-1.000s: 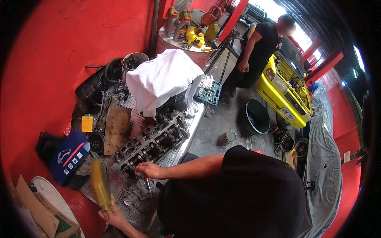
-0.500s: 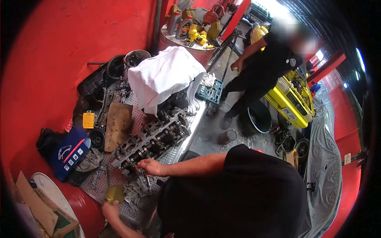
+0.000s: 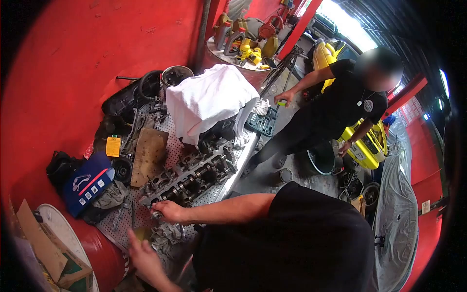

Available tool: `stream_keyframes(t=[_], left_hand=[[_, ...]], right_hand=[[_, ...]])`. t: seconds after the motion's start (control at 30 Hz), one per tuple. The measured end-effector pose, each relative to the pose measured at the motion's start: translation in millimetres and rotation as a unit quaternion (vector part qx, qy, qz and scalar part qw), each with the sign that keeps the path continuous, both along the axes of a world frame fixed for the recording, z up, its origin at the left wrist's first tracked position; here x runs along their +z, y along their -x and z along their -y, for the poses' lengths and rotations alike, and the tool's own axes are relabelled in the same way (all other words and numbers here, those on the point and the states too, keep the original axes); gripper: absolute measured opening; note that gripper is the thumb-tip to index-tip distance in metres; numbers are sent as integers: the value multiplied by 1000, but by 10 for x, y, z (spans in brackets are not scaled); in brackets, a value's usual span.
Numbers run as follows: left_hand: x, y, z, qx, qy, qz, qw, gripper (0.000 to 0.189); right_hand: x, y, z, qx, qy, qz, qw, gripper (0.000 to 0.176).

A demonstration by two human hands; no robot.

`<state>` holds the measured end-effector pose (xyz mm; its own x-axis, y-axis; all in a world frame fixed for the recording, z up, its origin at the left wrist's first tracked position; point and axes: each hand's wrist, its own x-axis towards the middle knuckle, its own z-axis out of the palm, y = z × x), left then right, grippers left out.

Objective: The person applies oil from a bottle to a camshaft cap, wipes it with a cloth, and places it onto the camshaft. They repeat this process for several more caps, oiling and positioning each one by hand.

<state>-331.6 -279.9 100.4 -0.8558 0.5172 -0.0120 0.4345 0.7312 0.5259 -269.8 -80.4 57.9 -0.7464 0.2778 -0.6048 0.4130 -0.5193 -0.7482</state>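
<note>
My right hand (image 3: 170, 212) is closed at the near end of the cylinder head (image 3: 189, 180). A small metal piece (image 3: 155, 213) shows at its fingertips; its kind is not clear. Lower down, my left hand (image 3: 146, 258) has at least one finger stretched out, slightly blurred. Just behind that hand is a gold-coloured container (image 3: 142, 233), partly hidden by the fingers. Crumpled grey rags (image 3: 167, 238) lie between the two hands. The cylinder head, with its shafts and lobes exposed, rests on a perforated metal bench (image 3: 175, 141).
A white cloth (image 3: 211, 100) covers something behind the cylinder head. Left of it are a brown plate (image 3: 149, 151) and a blue box (image 3: 88, 185). A socket set (image 3: 261, 121) sits at the bench edge. Another person (image 3: 321, 104) in black stands beyond, reaching toward it.
My right hand has shifted left along the cylinder head's near end. My left hand has come off its hold on the gold container. The other person has moved nearer the bench.
</note>
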Motion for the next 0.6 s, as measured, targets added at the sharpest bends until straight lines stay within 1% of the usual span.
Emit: stream_keyframes(t=[0.03, 0.1, 0.2, 0.3, 0.37, 0.4, 0.43, 0.47, 0.5, 0.53, 0.57, 0.6], left_hand=[[-4, -136, -99, -29, -21, -13, 999, 64], [-183, -359, -270, -85, -62, -37, 994, 70], [-323, -452, -389, -77, -51, -25, 995, 73], [-389, -436, -369, -94, -41, -47, 994, 76], [-418, -468, -380, -97, -65, 84, 990, 69], [-459, -471, -295, -81, -67, 150, 983, 66], [-537, -464, -301, -114, -177, 144, 967, 64], [-594, -522, -261, -96, -201, 186, 957, 67], [-471, -514, -291, -98, -198, 219, 950, 68], [-516, -544, -320, -113, -261, 150, 947, 70], [-511, -570, -363, -95, -265, 140, 949, 69], [-483, -578, -393, -101, -187, 142, 967, 70]], right_hand=[[137, 34, 34, 15, 9, 4, 1000, 37], [125, 132, 180, 12, 26, 2, 1000, 39], [71, 223, 261, 5, 25, -5, 1000, 40], [-36, 230, 334, -14, 15, -2, 1000, 44], [-266, 260, 326, -21, 0, 18, 1000, 47], [-283, 245, 309, -24, -1, 42, 999, 47], [-314, 251, 272, -24, -60, 58, 996, 46], [-363, 170, 219, -29, -25, 3, 999, 43], [-351, 134, 177, -28, -30, 19, 999, 41], [-339, 94, 132, -27, -36, 36, 998, 40], [-130, 55, 155, -67, 18, 44, 997, 39], [-136, 10, 138, -72, 45, 26, 996, 40]])
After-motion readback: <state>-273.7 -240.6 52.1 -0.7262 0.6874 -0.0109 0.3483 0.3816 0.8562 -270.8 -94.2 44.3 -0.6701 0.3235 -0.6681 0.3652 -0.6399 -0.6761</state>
